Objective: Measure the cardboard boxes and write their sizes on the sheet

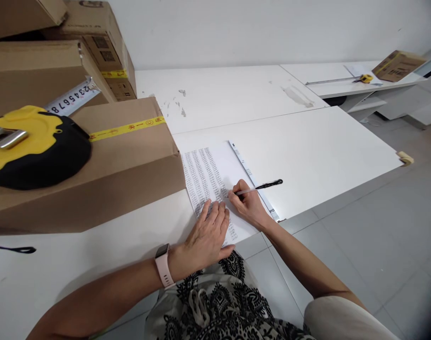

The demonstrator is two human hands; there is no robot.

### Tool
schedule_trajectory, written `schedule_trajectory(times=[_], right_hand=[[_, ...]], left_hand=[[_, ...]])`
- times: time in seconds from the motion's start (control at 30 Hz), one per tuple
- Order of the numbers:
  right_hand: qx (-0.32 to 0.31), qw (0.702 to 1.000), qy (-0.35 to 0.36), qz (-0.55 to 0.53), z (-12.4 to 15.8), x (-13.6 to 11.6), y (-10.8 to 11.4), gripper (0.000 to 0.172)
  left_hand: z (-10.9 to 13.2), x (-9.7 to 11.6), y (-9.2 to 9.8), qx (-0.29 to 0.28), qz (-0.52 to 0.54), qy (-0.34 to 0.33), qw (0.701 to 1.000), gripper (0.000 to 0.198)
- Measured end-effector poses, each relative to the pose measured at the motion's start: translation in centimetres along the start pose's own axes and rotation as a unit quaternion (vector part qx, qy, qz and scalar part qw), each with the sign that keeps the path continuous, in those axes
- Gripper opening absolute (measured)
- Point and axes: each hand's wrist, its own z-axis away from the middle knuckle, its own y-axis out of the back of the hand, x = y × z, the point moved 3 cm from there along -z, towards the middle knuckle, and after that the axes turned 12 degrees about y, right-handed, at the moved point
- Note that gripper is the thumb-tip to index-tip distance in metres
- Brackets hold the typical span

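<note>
A sheet of paper (220, 163) printed with dense columns of small characters lies at the front edge of the white table. My left hand (210, 231) rests flat on its lower part, fingers stretched out, a pink-banded watch (163, 265) on the wrist. In my right hand (249, 203) a pen (251, 190) is gripped, its tip at the paper beside the printed columns and its dark end pointing right. Just past that hand, a thin light-blue strip with small print (249, 174) runs along the paper's right side.
Cardboard boxes (130, 165) with yellow tape are stacked on the left. A large yellow-black tape measure (31, 146), blade partly out, sits on the nearest box. Farther right, another tape measure (366, 78) and a small box (398, 65) rest on the table. Grey tiled floor (343, 236) borders the table.
</note>
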Motion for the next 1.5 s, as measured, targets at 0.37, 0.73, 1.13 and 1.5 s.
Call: schedule_trajectory(times=[0.37, 0.73, 1.13, 1.5], right_hand=[[-0.003, 1.000, 0.002, 0.009, 0.01, -0.02, 0.08, 0.018], [0.010, 1.000, -0.004, 0.013, -0.12, 0.01, 0.13, 0.019], [0.007, 1.000, -0.002, 0.007, -0.22, 0.02, 0.23, 0.019], [0.011, 1.000, -0.006, 0.014, -0.16, 0.05, 0.33, 0.020]], left_hand=[[0.04, 0.13, 0.02, -0.003, 0.002, -0.006, 1.000, 0.081], [0.19, 0.08, -0.02, 0.001, -0.006, -0.010, 1.000, 0.082], [0.08, 0.10, -0.01, -0.001, -0.003, -0.003, 1.000, 0.082], [0.04, 0.11, 0.00, 0.006, -0.003, -0.004, 1.000, 0.081]])
